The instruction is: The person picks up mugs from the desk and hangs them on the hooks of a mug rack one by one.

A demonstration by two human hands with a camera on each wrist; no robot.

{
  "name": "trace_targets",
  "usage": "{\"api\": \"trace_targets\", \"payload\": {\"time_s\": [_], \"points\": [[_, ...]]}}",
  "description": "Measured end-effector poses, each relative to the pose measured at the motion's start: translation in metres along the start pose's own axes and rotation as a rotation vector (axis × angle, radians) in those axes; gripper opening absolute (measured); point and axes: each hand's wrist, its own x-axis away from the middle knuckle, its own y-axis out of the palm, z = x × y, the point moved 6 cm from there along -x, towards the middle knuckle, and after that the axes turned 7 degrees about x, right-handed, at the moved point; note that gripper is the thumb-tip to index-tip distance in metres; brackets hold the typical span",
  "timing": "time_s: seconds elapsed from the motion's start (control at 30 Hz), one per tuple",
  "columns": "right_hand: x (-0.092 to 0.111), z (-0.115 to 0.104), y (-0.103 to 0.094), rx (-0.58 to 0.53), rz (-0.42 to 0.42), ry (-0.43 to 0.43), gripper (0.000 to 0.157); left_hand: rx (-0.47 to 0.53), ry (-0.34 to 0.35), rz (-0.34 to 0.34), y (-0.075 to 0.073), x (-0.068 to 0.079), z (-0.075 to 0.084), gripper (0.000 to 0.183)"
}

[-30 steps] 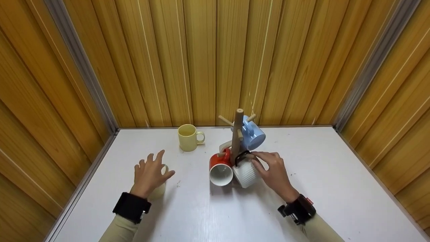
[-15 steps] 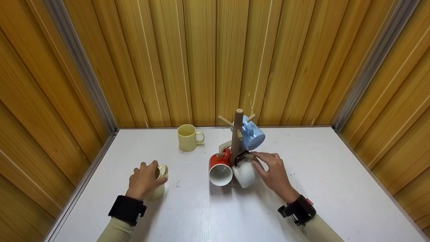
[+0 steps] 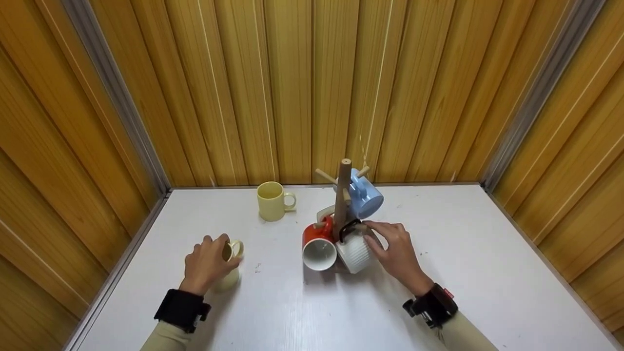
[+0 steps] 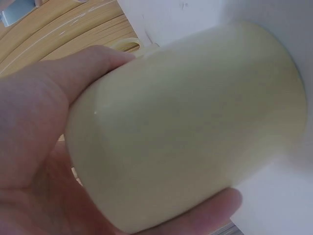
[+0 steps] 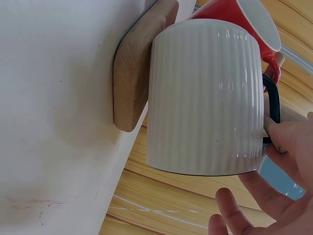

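Note:
My left hand (image 3: 207, 265) grips a pale yellow mug (image 4: 186, 122) from above; it stands on the table at the front left, with its handle facing away. In the left wrist view my thumb and fingers spread over opposite sides of its body. Beside a wooden mug tree (image 3: 342, 195), my right hand (image 3: 396, 251) pinches at the black handle of a ribbed white mug (image 5: 205, 98). That mug hangs tilted on a lower peg, its handle around the peg. A red mug (image 3: 319, 246) and a light blue mug (image 3: 366, 199) also hang on the tree.
Another yellow mug (image 3: 272, 202) stands upright at the back left, handle to the right. Part of a pale mug handle (image 3: 325, 213) shows behind the tree. Wood-look panels (image 3: 287, 87) wall the white table (image 3: 292, 312) at the back and sides.
My left hand, spread over the pale yellow mug a second ago, has come down and back and closed round it. The right hand stays at the white mug's handle.

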Motion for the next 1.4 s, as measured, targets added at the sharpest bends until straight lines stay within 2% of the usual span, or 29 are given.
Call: {"api": "trace_targets", "payload": {"time_s": [0.1, 0.33, 0.53, 0.73, 1.03, 1.2, 1.4], "points": [[0.0, -0.001, 0.0, 0.004, -0.004, 0.003, 0.035, 0.003, 0.013, 0.029, 0.0, -0.001, 0.0, 0.035], [0.001, -0.001, 0.003, 0.003, -0.025, 0.008, 0.036, 0.049, 0.071, 0.146, -0.008, 0.001, 0.01, 0.04], [0.0, -0.001, 0.004, -0.003, -0.016, 0.003, 0.038, 0.14, 0.03, 0.16, -0.012, 0.001, 0.023, 0.043], [0.0, -0.002, 0.0, 0.02, 0.009, 0.001, 0.038, 0.287, -0.002, 0.185, -0.016, 0.003, 0.039, 0.044], [-0.002, -0.007, -0.016, 0.031, 0.127, 0.073, 0.039, 0.58, 0.137, 0.316, -0.025, 0.011, 0.077, 0.042], [-0.002, -0.018, -0.026, -0.021, 0.2, 0.054, 0.04, 0.722, 0.223, 0.329, -0.024, 0.016, 0.102, 0.042], [0.0, -0.034, -0.031, -0.088, 0.228, -0.014, 0.045, 0.81, 0.286, 0.324, -0.017, 0.02, 0.126, 0.04]]}}
